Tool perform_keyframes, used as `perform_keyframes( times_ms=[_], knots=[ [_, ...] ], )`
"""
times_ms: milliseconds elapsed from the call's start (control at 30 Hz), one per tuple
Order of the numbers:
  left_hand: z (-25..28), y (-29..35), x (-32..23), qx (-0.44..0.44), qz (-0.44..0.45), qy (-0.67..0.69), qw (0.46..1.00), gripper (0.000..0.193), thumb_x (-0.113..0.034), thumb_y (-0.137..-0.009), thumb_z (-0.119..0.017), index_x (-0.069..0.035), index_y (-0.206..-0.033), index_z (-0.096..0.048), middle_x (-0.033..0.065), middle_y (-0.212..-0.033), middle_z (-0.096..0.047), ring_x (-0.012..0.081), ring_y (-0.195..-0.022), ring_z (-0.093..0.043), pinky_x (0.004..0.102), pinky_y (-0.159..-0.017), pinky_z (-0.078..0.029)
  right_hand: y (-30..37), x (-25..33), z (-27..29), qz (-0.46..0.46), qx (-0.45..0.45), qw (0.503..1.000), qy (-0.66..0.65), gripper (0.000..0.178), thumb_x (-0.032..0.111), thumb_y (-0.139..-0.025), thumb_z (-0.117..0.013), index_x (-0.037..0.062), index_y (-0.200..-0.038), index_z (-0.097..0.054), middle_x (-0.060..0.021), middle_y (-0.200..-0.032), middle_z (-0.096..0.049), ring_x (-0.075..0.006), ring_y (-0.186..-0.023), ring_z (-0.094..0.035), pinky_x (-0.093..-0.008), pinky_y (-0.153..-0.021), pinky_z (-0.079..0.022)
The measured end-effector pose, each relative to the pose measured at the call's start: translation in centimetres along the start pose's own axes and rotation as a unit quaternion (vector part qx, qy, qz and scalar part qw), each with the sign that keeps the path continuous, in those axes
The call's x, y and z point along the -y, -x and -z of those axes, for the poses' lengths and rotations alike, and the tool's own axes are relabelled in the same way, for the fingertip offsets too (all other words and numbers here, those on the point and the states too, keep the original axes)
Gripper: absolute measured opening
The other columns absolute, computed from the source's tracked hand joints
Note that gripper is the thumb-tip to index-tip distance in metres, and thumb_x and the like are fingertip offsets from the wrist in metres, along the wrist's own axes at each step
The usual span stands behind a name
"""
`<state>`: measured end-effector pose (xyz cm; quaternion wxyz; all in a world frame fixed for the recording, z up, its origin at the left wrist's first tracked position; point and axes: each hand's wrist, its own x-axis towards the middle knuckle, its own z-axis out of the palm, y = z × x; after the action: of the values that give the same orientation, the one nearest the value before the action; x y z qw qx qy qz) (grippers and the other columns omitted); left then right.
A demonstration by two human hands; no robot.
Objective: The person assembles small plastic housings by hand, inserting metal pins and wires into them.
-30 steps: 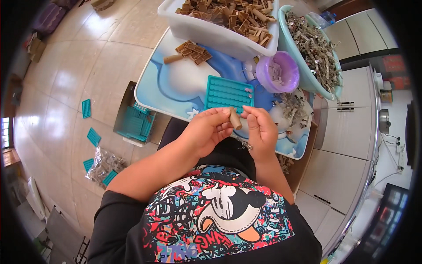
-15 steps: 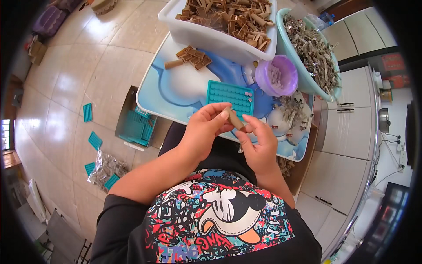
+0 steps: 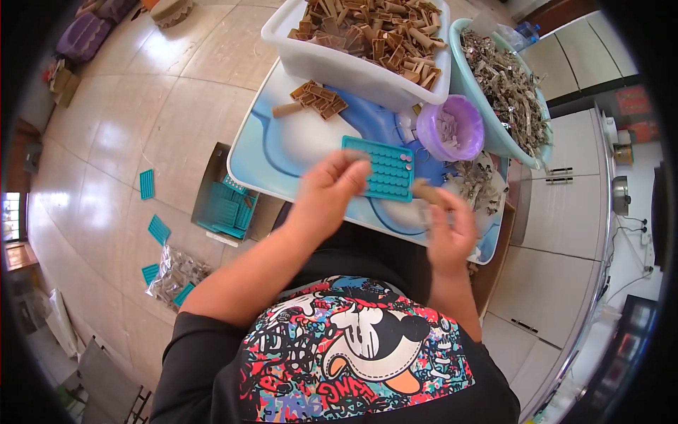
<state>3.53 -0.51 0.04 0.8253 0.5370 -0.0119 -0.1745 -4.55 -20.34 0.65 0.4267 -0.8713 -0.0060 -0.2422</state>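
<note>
My left hand is over the left end of a teal tray with rows of rounded slots. Its fingers are pinched and blurred by motion; a small greyish thing seems to be at their tips, too smeared to name. To the right of the tray, my right hand grips a short brown tube-like piece between thumb and fingers. A few small round pale discs sit at the tray's right end. On the table's far left lies a small pile of brown pieces.
Behind the tray stands a white bin heaped with brown pieces. At its right are a purple bowl with pale bits and a green basin of grey strips. Loose grey strips lie nearby. An open box holds teal trays.
My hands, together on the brown piece before, have moved apart. The left went to the tray; the right moved right with the brown piece. The view has shifted slightly.
</note>
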Motion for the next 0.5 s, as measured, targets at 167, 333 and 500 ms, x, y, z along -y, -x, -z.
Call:
perform_keyframes(
  times_ms=[167, 333, 500],
  knots=[
    [3.5, -6.4, -2.5, -0.109, -0.354, -0.479, 0.796, 0.012, -0.012, -0.08, -0.063, -0.008, -0.091, -0.063, 0.0046, -0.086, -0.059, 0.0209, -0.074, -0.057, 0.031, -0.065, -0.047, 2.0, -4.1, 10.1, -0.113, -0.248, 0.962, 0.014, 0.026, 0.008, -0.087, -0.059, -0.0023, -0.111, -0.055, -0.01, -0.102, -0.059, -0.0146, -0.09, -0.056, -0.0264, -0.078, -0.048],
    [4.2, -10.4, -2.6, -0.122, -0.376, -0.592, 0.702, 0.009, -0.016, -0.076, -0.066, -0.01, -0.083, -0.065, 0.0066, -0.084, -0.059, 0.0281, -0.083, -0.057, 0.0369, -0.07, -0.047, 8.7, -8.8, 18.4, -0.368, -0.166, 0.866, 0.294, 0.024, 0.014, -0.085, -0.06, 0.0017, -0.105, -0.058, -0.0072, -0.087, -0.063, -0.0149, -0.079, -0.059, -0.0268, -0.071, -0.048],
    [4.2, -11.1, -1.6, -0.043, -0.317, -0.72, 0.615, 0.015, -0.024, -0.073, -0.068, -0.011, -0.076, -0.062, 0.0036, -0.082, -0.058, 0.0231, -0.085, -0.057, 0.037, -0.069, -0.047, 15.9, -14.0, 18.9, -0.405, -0.034, 0.818, 0.408, 0.023, 0.022, -0.083, -0.061, 0.0063, -0.1, -0.06, -0.0107, -0.084, -0.063, -0.0245, -0.077, -0.06, -0.0338, -0.073, -0.047]
  ],
)
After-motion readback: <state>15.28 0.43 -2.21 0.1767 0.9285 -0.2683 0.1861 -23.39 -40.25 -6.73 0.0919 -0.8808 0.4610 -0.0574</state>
